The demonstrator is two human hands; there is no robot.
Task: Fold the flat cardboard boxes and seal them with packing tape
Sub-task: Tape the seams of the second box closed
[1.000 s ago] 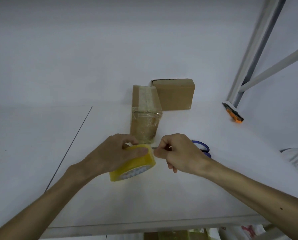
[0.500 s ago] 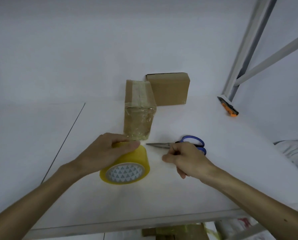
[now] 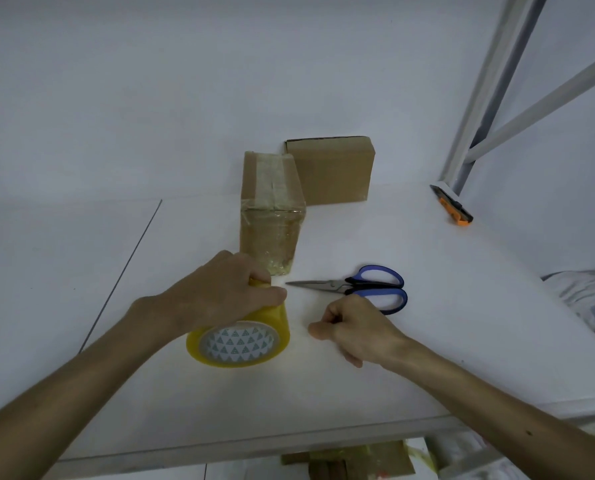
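A taped box stands on end at mid-tabletop, clear tape glossing its top seam and near face. A second box, plain brown with no tape I can make out, sits just behind it at one o'clock, by the wall. At six o'clock of the taped box, the left hand grips a yellow tape roll from above; the roll stands on edge, its patterned core facing the near edge. The right hand rests at three o'clock of the roll, fingers curled in with nothing visible between them. Closed scissors lie just beyond that hand, tips toward the roll. One box looks sealed; the step in hand seems to be freeing the tape's end, which calls for fingertips at the roll's rim. Bare tabletop spreads toward nine o'clock. An orange utility knife lies well off at two o'clock beside a metal post, and the tabletop's near edge runs under both forearms.
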